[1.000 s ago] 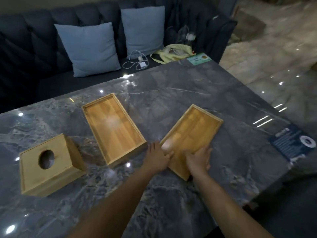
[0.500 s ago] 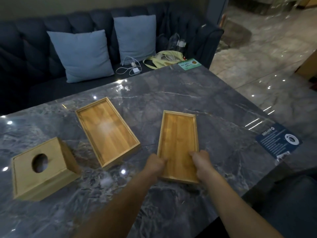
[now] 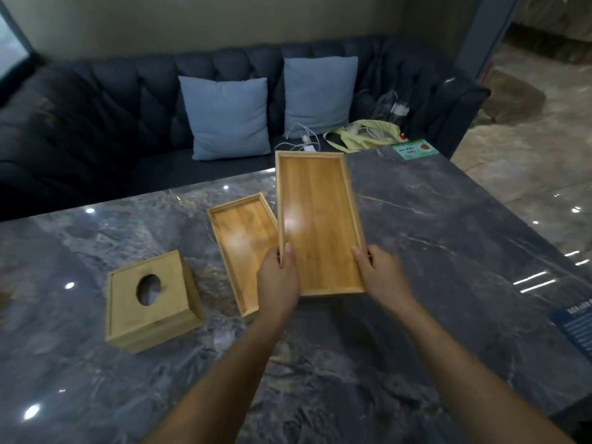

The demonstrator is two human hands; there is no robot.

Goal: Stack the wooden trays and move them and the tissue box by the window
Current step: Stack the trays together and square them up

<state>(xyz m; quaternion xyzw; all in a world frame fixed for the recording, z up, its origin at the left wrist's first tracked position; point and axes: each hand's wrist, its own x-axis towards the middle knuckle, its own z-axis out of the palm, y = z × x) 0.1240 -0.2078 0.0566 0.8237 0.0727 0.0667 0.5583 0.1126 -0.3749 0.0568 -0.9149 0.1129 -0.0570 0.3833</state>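
I hold a shallow wooden tray [image 3: 317, 219] lifted above the dark marble table [image 3: 432, 251], its far end tipped up toward the sofa. My left hand [image 3: 278, 283] grips its near left edge and my right hand [image 3: 381, 277] grips its near right corner. A second wooden tray [image 3: 243, 245] lies flat on the table just left of the held one, partly hidden behind it and behind my left hand. A square wooden tissue box [image 3: 150, 299] with an oval hole on top stands further left.
A dark tufted sofa [image 3: 96, 123] with two blue cushions [image 3: 227, 116] runs along the table's far edge, holding a white charger cable and a yellow bag [image 3: 362, 136]. A green card [image 3: 415, 149] and a blue card [image 3: 576, 328] lie on the table. A window shows at top left.
Both hands turned the right tray straight on the table, then lifted it off and carried it left beside the other tray. The camera view tilted up.
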